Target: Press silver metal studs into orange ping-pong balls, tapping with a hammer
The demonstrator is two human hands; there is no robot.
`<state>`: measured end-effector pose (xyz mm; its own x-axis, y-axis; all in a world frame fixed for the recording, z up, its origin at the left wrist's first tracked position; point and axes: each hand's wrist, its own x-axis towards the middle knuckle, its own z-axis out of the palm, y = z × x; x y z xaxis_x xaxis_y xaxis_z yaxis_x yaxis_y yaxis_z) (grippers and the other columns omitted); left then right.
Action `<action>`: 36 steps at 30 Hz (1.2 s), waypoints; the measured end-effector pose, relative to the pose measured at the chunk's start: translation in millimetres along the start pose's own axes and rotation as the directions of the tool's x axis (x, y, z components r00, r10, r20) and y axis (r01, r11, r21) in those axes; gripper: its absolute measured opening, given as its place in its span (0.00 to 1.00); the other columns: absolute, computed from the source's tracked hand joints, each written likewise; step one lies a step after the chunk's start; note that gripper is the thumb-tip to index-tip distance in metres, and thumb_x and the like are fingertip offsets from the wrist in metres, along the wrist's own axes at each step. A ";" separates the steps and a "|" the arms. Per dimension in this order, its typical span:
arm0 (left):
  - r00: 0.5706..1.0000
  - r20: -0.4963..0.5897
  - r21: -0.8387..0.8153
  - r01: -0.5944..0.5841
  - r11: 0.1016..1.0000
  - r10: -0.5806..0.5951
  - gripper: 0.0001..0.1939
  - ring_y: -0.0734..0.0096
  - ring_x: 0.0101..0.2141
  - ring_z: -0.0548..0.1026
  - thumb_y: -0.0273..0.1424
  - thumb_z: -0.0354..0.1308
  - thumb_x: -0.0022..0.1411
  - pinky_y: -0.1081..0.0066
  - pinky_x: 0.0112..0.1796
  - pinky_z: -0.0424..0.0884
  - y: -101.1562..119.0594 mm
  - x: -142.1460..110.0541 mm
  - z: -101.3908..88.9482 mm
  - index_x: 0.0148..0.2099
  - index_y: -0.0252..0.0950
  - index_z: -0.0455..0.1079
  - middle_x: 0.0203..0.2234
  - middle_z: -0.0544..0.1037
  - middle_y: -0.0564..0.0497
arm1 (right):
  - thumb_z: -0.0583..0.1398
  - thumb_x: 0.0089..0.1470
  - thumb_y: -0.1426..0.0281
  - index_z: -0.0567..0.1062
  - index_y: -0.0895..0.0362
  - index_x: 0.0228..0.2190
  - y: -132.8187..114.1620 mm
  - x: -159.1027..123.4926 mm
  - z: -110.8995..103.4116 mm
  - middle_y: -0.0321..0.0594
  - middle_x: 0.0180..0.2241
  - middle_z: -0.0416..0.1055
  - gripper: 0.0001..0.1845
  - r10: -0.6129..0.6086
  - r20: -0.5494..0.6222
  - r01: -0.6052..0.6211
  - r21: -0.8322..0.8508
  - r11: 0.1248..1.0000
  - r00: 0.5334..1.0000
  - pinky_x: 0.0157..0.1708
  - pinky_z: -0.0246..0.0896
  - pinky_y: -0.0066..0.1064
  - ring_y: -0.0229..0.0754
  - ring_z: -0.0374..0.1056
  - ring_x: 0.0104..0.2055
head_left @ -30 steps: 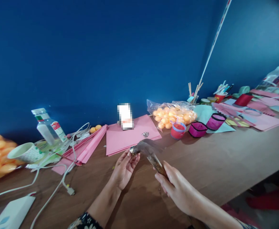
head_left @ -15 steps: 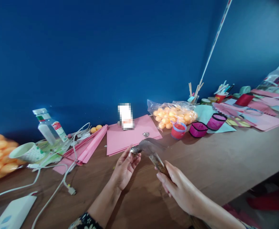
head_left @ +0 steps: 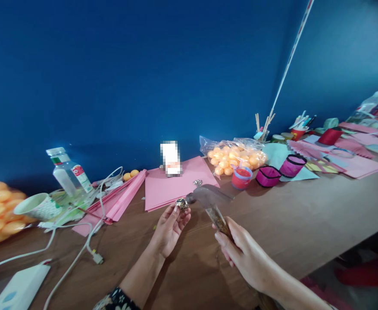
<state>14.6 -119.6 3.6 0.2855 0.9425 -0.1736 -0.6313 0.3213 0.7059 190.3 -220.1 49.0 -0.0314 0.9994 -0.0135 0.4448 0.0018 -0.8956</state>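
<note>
Between the fingertips of my left hand (head_left: 169, 227) is a small, round, shiny gold-and-dark object (head_left: 182, 204); its exact kind is too small to make out. My right hand (head_left: 235, 245) is wrapped round the handle of a claw hammer (head_left: 211, 198). The hammer's striking face points left, just beside the shiny object, and its claw reaches to the right. Behind both hands, a little cluster of silvery pieces (head_left: 198, 182) lies on a stack of pink paper (head_left: 166, 193).
A bag of orange balls (head_left: 230, 157), a red cup (head_left: 241, 177) and magenta fabric rings (head_left: 268, 176) stand back right. To the left are a clear bottle (head_left: 67, 172), a green-and-white cup (head_left: 38, 206), white cables (head_left: 88, 249) and a white power strip (head_left: 22, 284). A blue wall (head_left: 127, 77) rises behind.
The hammer head has moved slightly right, off the shiny object, which now shows more fully. My left hand stays nearly in place, still pinching it.
</note>
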 end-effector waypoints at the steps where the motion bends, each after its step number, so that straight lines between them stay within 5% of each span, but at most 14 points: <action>1: 1.000 -0.002 -0.013 -0.009 1.000 0.009 0.09 0.75 0.34 0.75 0.26 0.59 0.53 0.73 0.40 0.70 -0.6 0.5 -0.3 0.39 0.36 0.71 0.33 0.77 0.51 | 0.48 0.58 0.65 0.60 0.56 0.30 -0.1 0.1 0.3 0.30 0.19 0.59 0.08 -0.002 -0.001 0.002 -0.006 1.000 1.000 0.21 0.53 0.24 0.33 0.57 0.20; 7: 1.000 -0.019 -0.039 -0.020 0.999 0.019 0.08 0.74 0.34 0.75 0.25 0.60 0.51 0.74 0.41 0.70 -2.0 1.0 -1.7 0.37 0.33 0.72 0.33 0.78 0.49 | 0.48 0.58 0.65 0.60 0.56 0.28 -1.2 0.6 0.7 0.30 0.19 0.58 0.10 -0.002 0.008 0.002 0.046 0.999 1.000 0.21 0.53 0.24 0.33 0.57 0.20; 14: 0.999 0.032 -0.028 -0.003 1.000 0.004 0.20 0.69 0.40 0.75 0.24 0.57 0.54 0.69 0.46 0.68 0.4 -1.5 -1.0 0.50 0.38 0.66 0.40 0.76 0.48 | 0.49 0.57 0.65 0.60 0.56 0.30 -1.3 -0.6 0.6 0.30 0.20 0.59 0.08 0.023 0.020 -0.023 -0.018 1.000 1.000 0.22 0.53 0.24 0.33 0.57 0.21; 21: 1.000 -0.009 -0.017 -0.021 1.000 0.021 0.08 0.66 0.41 0.74 0.25 0.57 0.54 0.72 0.44 0.69 1.7 -1.7 -0.3 0.39 0.34 0.71 0.37 0.77 0.48 | 0.47 0.59 0.64 0.59 0.56 0.29 -1.2 -0.9 1.2 0.29 0.19 0.58 0.09 0.025 0.009 -0.026 0.034 0.999 1.000 0.22 0.53 0.24 0.33 0.57 0.21; 31: 0.998 -0.063 -0.060 -0.030 0.998 0.027 0.06 0.70 0.36 0.76 0.24 0.60 0.51 0.76 0.38 0.72 0.1 -0.4 -0.9 0.35 0.32 0.71 0.32 0.78 0.47 | 0.46 0.59 0.63 0.60 0.56 0.31 -1.2 -3.4 1.3 0.30 0.20 0.58 0.10 0.039 0.006 -0.039 0.033 0.999 0.999 0.22 0.53 0.24 0.33 0.57 0.22; 36: 1.000 0.009 -0.036 -0.008 0.999 0.008 0.14 0.70 0.39 0.75 0.24 0.57 0.54 0.74 0.43 0.69 1.6 -2.8 2.0 0.45 0.36 0.68 0.38 0.77 0.48 | 0.48 0.58 0.64 0.60 0.56 0.30 0.6 -3.4 3.3 0.31 0.21 0.60 0.09 0.011 0.026 -0.011 -0.018 1.000 1.000 0.22 0.53 0.24 0.33 0.58 0.22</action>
<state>14.2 -121.9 6.6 0.2867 0.9443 -0.1614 -0.6592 0.3167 0.6821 187.7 -223.6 47.0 -0.0494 0.9982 -0.0349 0.4607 -0.0083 -0.8875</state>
